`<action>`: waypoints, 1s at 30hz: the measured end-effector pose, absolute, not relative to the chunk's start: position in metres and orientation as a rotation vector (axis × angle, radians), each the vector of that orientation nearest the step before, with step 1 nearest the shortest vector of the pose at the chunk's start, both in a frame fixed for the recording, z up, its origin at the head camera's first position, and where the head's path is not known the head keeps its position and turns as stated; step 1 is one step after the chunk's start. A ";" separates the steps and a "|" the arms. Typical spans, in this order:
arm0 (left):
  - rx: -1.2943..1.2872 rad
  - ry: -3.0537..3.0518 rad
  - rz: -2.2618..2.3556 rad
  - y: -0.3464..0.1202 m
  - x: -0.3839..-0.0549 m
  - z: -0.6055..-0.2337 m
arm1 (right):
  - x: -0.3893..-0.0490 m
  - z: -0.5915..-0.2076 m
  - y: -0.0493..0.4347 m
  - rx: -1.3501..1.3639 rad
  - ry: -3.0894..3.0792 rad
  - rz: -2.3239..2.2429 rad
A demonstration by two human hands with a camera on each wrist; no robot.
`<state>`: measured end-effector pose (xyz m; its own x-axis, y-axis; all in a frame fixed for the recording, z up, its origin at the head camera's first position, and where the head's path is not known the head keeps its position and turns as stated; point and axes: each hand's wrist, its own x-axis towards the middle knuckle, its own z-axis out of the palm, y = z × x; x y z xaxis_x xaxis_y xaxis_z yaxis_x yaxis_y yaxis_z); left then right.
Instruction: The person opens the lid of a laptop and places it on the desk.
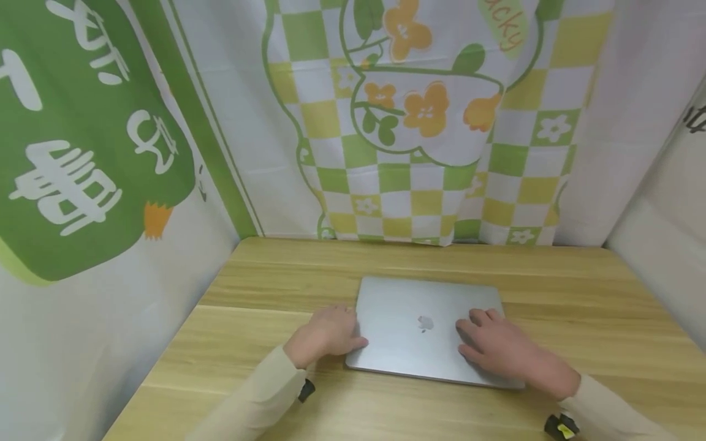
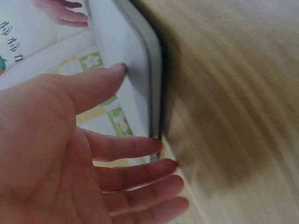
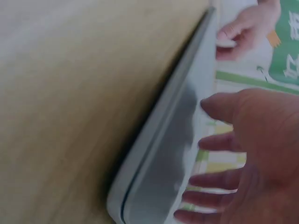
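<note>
A closed silver laptop [image 1: 405,334] with an apple logo lies flat on the wooden table, its lid facing up. My left hand [image 1: 329,334] is at its left edge. In the left wrist view the thumb [image 2: 100,86] rests on the lid, and the index fingertip meets the side edge while the other fingers extend past it, fairly straight. Over the right part of the lid is my right hand [image 1: 499,346], fingers spread. The right wrist view shows its fingertips close to the laptop lid [image 3: 163,172]; whether all of them touch cannot be told.
The wooden table [image 1: 287,275] extends around the laptop on all sides. Behind it hangs a green and yellow checkered curtain [image 1: 397,177] with flowers. A white and green printed cloth [image 1: 160,245] borders the left side, and a pale wall [image 1: 662,245] the right.
</note>
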<state>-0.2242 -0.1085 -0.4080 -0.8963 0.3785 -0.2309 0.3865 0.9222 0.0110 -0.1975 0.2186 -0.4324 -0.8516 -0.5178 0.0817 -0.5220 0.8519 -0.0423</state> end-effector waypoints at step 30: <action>0.806 2.694 -0.006 -0.138 -0.220 -0.425 | -0.187 -0.449 0.172 1.508 -2.310 -0.263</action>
<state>-0.2198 -0.1384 -0.4250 -0.7864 0.5336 -0.3113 0.5349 0.8402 0.0888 -0.1874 0.1716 -0.4494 -0.3601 -0.9109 0.2017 -0.8423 0.4104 0.3496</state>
